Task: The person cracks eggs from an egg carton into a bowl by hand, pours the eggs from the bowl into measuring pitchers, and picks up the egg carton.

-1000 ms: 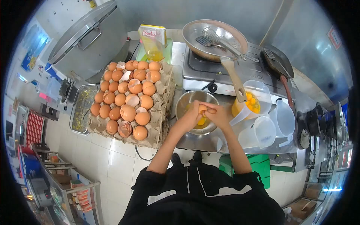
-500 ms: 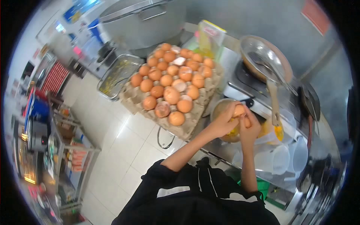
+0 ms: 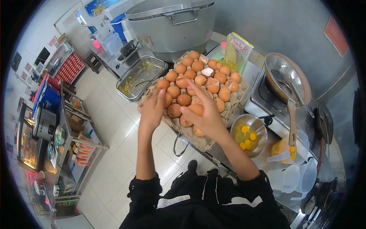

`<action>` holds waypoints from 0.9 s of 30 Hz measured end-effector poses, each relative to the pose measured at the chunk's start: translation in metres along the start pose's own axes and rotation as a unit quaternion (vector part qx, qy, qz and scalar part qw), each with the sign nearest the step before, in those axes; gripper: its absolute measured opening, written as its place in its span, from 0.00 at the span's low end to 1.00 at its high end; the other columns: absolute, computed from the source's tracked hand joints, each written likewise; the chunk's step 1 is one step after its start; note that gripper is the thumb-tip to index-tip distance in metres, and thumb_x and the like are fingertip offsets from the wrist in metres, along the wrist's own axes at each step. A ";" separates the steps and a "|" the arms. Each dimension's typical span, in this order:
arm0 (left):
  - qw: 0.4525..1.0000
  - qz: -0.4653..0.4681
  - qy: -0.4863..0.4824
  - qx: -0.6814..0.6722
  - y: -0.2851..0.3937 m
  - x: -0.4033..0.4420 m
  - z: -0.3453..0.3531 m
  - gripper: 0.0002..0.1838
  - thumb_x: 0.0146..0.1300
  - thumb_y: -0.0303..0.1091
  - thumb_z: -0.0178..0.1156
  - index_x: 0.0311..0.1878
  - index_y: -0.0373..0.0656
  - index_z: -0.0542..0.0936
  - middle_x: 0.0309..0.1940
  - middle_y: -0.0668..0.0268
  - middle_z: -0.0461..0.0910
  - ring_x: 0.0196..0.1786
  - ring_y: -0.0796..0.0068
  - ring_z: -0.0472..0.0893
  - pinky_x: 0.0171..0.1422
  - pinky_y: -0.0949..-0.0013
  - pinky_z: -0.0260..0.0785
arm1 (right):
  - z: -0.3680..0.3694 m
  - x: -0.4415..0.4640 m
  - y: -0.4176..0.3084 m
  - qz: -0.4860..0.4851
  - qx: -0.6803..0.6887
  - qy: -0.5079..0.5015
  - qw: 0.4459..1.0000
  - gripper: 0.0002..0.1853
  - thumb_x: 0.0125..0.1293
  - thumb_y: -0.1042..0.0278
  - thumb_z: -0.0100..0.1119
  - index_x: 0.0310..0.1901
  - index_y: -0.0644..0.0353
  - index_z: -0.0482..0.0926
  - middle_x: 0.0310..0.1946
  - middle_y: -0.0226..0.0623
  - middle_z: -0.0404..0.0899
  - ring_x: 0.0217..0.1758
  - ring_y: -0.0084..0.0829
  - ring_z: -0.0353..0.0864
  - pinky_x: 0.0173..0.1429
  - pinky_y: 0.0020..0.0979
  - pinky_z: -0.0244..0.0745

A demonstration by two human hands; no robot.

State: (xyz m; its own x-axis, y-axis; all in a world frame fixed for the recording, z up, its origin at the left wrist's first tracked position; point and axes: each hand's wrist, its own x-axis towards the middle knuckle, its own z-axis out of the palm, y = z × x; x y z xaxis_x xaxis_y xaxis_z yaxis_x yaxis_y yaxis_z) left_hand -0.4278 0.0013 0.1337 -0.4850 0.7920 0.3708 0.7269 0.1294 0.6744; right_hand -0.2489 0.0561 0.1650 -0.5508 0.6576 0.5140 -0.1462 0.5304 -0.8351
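Note:
My left hand (image 3: 151, 110) is over the left edge of the egg tray (image 3: 204, 143), its fingers apart at the nearest eggs. My right hand (image 3: 204, 114) reaches over the front part of the tray, thumb and fingers spread around a brown eggshell (image 3: 196, 109); whether it grips the shell is unclear. Brown eggs and broken shells fill the tray, and a white shell inside (image 3: 207, 72) faces up. Right of the tray, a steel bowl (image 3: 261, 131) holds several yolks (image 3: 252, 136) in clear egg white.
A gas stove (image 3: 263, 105) carries a pan (image 3: 278, 63) with utensils. Plastic jugs (image 3: 284, 178) stand at the right, one with yolks (image 3: 282, 150). Behind the tray are a large pot (image 3: 179, 36) and a Sovia pouch (image 3: 236, 51); a wire-racked metal tray (image 3: 127, 95) lies left.
Both hands have moved left from over the bowl to the egg tray and come apart. The bowl's yolks are now uncovered. The view has turned toward the left.

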 end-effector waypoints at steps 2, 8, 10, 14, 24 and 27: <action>0.989 -0.012 0.006 0.144 -0.009 0.010 -0.004 0.24 0.65 0.45 0.46 0.59 0.38 0.68 0.53 0.46 0.71 0.56 0.54 0.71 0.55 0.62 0.64 | -0.014 -0.010 -0.005 0.028 -0.013 0.011 0.999 0.32 0.53 0.69 0.61 0.60 0.65 0.62 0.56 0.45 0.66 0.60 0.37 0.65 0.63 0.34 0.60; 0.947 0.017 -0.203 0.247 -0.005 0.082 -0.012 0.26 0.47 0.49 0.60 0.49 0.47 0.76 0.34 0.52 0.80 0.40 0.52 0.79 0.45 0.57 0.71 | -0.053 -0.029 0.003 0.100 0.027 0.105 0.989 0.25 0.55 0.72 0.59 0.55 0.64 0.67 0.51 0.41 0.71 0.56 0.31 0.69 0.60 0.30 0.62; 0.945 0.037 -0.221 0.237 -0.011 0.095 -0.009 0.24 0.42 0.48 0.62 0.44 0.49 0.77 0.30 0.52 0.80 0.38 0.52 0.79 0.43 0.55 0.70 | -0.068 -0.045 0.005 0.153 0.077 0.163 0.972 0.21 0.55 0.73 0.58 0.52 0.64 0.70 0.48 0.38 0.72 0.52 0.24 0.70 0.56 0.27 0.66; 0.927 0.113 -0.245 0.261 -0.002 0.100 -0.010 0.24 0.42 0.47 0.62 0.43 0.48 0.75 0.27 0.51 0.79 0.36 0.55 0.80 0.39 0.56 0.71 | -0.099 -0.063 0.009 0.219 0.089 0.238 0.942 0.18 0.56 0.71 0.58 0.50 0.62 0.73 0.45 0.33 0.73 0.39 0.16 0.72 0.38 0.18 0.69; 0.854 -0.170 -0.218 -0.440 -0.036 0.093 -0.025 0.25 0.64 0.50 0.45 0.54 0.40 0.69 0.39 0.68 0.76 0.26 0.85 0.72 0.25 0.84 0.64 | -0.143 -0.156 0.037 0.314 0.251 0.352 0.845 0.22 0.65 0.42 0.45 0.43 0.55 0.74 0.29 0.30 0.74 0.26 0.16 0.71 0.24 0.16 0.64; 0.765 -0.158 -0.179 -0.598 0.002 0.069 -0.024 0.27 0.65 0.48 0.42 0.58 0.36 0.65 0.47 0.60 0.72 0.29 0.86 0.71 0.30 0.86 0.67 | -0.143 -0.194 0.048 0.345 0.337 0.368 0.795 0.23 0.65 0.42 0.43 0.47 0.54 0.70 0.32 0.32 0.74 0.29 0.19 0.73 0.28 0.20 0.67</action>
State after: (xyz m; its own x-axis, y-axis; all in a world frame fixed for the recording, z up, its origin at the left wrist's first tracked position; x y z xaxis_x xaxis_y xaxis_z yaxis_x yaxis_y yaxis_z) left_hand -0.4715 0.0423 0.1758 -0.2257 0.9741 0.0153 -0.4669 -0.1220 0.8759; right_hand -0.0315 0.0304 0.0529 -0.0966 0.9343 -0.3431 -0.5611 -0.3358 -0.7566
